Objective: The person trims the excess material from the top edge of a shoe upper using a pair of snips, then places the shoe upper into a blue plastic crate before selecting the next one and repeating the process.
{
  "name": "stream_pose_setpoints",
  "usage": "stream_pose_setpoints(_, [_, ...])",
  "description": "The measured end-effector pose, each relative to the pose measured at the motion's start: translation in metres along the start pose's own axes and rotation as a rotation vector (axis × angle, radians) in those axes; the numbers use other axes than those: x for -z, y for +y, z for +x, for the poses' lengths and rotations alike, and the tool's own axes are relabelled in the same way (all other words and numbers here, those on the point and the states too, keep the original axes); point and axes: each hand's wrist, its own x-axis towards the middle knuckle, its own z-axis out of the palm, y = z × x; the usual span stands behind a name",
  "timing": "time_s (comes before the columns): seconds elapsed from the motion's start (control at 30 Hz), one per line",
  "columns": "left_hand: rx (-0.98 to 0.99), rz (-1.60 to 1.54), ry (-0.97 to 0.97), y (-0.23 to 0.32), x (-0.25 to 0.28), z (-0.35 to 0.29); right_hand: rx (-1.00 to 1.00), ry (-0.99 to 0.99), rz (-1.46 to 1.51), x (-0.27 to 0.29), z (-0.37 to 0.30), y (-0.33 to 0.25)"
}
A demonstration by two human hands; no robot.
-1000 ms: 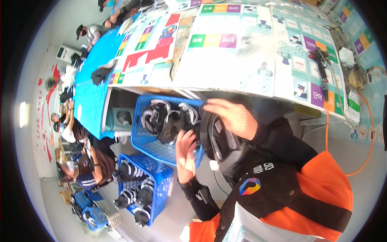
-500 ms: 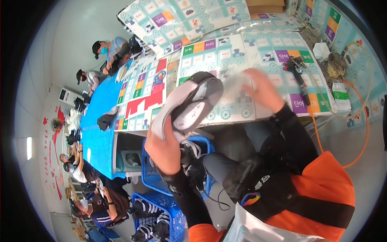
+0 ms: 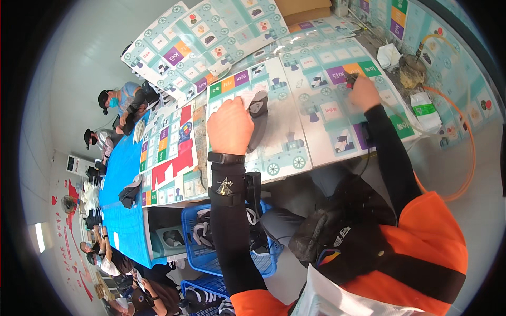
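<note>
My left hand (image 3: 230, 126) is closed around a dark grey shoe part (image 3: 258, 124), apparently an upper, above the patterned boards on the table. A pale dotted edge of it sticks out past my fingers. Much of the piece is hidden behind the hand. Further right, my right hand (image 3: 363, 94) wraps round a spray gun (image 3: 351, 80), whose dark and red front end shows beyond the fingers. Its grip is covered by the hand. Printed boards (image 3: 295, 124) with pictures of trains lie beneath both hands.
Orange hose (image 3: 464, 121) loops at the right edge, near a white-and-green packet (image 3: 425, 111). Blue baskets (image 3: 192, 247) holding shoes stand under the table's front edge. A blue-covered table (image 3: 118, 210) extends left, where several people work. A dark shoe piece (image 3: 129, 192) lies there.
My right hand has moved onto the spray gun, which lay on the table before, and grips it. My left hand has turned the shoe part over and shifted upward with it. The view has moved.
</note>
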Motion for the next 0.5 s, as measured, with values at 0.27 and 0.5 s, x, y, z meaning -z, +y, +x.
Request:
stream_pose_setpoints(0.27, [0.062,-0.082,-0.014,0.004,-0.018,0.013,0.127,-0.776,0.885,0.060,-0.107,-0.137])
stream_pose_setpoints(0.5, [0.057,-0.062,-0.030,0.005,-0.012,0.007,0.469,-0.461,0.569,0.011,-0.114,-0.165])
